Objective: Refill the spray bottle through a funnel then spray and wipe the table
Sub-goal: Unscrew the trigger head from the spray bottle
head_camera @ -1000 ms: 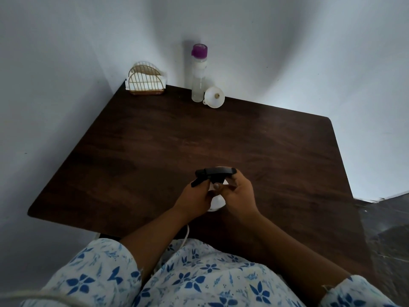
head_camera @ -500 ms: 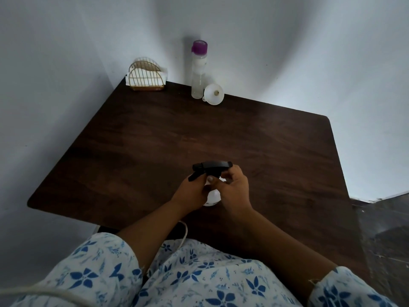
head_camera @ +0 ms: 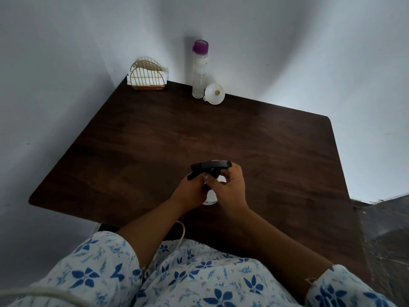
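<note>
A white spray bottle (head_camera: 211, 197) with a black trigger head (head_camera: 209, 166) stands on the dark wooden table (head_camera: 155, 140) near its front edge. My left hand (head_camera: 191, 190) wraps around the bottle's body from the left. My right hand (head_camera: 229, 188) pinches the black collar just under the trigger head. Most of the bottle is hidden behind both hands. At the back of the table a white funnel (head_camera: 214, 94) lies on its side next to a clear bottle with a purple cap (head_camera: 199, 69).
A gold wire napkin holder (head_camera: 147, 76) with white napkins stands in the back left corner against the wall. White walls close in behind and on the left. A white cord (head_camera: 180, 234) hangs below the front edge.
Both hands stay on the spray bottle. The fingers of my right hand have shifted a little on the collar, and the trigger head has turned slightly.
</note>
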{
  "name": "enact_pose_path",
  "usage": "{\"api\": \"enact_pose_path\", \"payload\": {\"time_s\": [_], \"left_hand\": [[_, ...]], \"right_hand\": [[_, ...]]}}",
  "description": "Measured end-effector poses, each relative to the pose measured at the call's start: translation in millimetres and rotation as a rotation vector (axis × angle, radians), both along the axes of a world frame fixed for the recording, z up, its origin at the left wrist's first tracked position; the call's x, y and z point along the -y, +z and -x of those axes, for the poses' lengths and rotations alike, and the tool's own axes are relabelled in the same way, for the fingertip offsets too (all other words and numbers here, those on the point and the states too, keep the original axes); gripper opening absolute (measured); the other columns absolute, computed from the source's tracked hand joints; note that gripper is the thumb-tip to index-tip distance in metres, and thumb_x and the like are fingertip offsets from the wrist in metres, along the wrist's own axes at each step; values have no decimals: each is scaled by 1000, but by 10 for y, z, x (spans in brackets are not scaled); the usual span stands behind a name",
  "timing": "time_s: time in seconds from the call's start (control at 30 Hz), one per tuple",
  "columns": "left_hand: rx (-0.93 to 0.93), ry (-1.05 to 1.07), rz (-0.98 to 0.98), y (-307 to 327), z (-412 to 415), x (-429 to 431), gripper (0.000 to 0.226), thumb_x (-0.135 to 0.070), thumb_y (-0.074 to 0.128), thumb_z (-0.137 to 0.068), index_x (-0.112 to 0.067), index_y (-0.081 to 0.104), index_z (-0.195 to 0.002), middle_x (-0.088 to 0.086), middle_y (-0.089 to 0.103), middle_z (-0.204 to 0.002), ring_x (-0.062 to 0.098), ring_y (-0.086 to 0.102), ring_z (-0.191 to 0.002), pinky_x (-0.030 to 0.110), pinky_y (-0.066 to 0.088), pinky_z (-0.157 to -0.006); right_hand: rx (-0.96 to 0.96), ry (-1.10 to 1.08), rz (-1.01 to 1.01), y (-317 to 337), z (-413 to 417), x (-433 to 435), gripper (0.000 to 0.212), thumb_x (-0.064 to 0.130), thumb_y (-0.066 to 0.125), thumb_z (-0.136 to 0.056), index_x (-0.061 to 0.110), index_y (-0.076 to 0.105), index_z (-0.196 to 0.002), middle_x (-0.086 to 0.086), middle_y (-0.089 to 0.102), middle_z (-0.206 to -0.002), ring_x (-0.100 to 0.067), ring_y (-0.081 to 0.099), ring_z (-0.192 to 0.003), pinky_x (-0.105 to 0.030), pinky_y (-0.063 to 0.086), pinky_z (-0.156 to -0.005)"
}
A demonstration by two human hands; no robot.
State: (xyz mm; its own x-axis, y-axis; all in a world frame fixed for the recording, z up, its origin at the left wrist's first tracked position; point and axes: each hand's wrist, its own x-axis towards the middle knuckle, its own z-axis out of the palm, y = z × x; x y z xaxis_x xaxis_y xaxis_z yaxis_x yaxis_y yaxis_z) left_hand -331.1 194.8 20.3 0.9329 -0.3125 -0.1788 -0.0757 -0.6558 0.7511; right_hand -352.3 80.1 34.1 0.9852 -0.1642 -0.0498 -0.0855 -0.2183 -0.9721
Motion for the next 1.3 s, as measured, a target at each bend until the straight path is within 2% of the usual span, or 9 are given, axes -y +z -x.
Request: {"api": "enact_pose_path", "payload": {"time_s": [0.13,0.4,0.53,0.7,0.83,0.93,1.07,1.2,1.3], "left_hand": [[-11,0,-8,-18,-3,-3,35,-8,46,-92,-11,47,-127,11,51,-130,22,47,-123,24,33,-93],[22,-7,-27,-34,-24,-7,32,-10,49,-92,-8,46,-124,11,52,-129,23,47,-122,22,32,-91],[40,-35,-65,-33,-42,2,32,-6,44,-92,-8,48,-124,12,56,-124,22,52,-114,24,39,-91],[58,-17,3,-6,-16,-2,35,-8,49,-91,-11,49,-126,11,55,-126,22,52,-117,25,39,-92],[53,-23,-6,-52,-21,-10,37,-12,51,-91,-13,46,-127,9,55,-126,22,51,-117,32,43,-96],[11,-8,6,-54,-33,-6,33,-14,52,-91,-10,47,-123,8,57,-117,22,54,-109,28,43,-87],[22,35,97,-32,-38,-2,30,-13,59,-86,-19,51,-115,-2,59,-109,11,54,-103,25,40,-84],[94,-5,100,-53,-35,-24,39,-11,60,-85,-17,48,-121,3,59,-117,17,54,-111,32,44,-93],[132,-17,47,-55,-29,-22,45,-14,60,-85,-13,44,-126,8,56,-123,23,52,-115,38,43,-97]], "right_hand": [[-9,-17,36,28,-36,-1,26,12,75,-75,22,62,-95,4,54,-106,-12,56,-101,-30,50,-88],[-30,46,-28,41,5,11,37,0,57,-87,22,55,-117,8,61,-110,-6,56,-108,-26,48,-92],[-7,97,-43,22,21,16,31,9,68,-81,15,58,-110,4,64,-108,-8,61,-102,-33,54,-84],[-8,-27,75,39,-33,-9,28,14,75,-76,18,59,-99,4,55,-107,-9,57,-101,-20,48,-79],[27,-5,98,90,-5,-3,26,7,70,-79,22,60,-98,7,57,-104,-6,56,-99,-20,47,-81],[57,8,87,136,9,2,29,4,66,-82,28,58,-96,10,59,-102,-4,56,-98,-16,46,-80],[63,-13,20,174,39,82,35,0,63,-83,15,60,-114,0,64,-112,-12,60,-105,-30,52,-88],[148,-24,-97,380,104,184,37,-8,60,-81,2,58,-116,-1,66,-102,-5,65,-94,-19,52,-82],[203,-43,-152,521,105,251,35,-14,55,-82,5,58,-112,7,64,-96,5,64,-88,-11,49,-76]]}}
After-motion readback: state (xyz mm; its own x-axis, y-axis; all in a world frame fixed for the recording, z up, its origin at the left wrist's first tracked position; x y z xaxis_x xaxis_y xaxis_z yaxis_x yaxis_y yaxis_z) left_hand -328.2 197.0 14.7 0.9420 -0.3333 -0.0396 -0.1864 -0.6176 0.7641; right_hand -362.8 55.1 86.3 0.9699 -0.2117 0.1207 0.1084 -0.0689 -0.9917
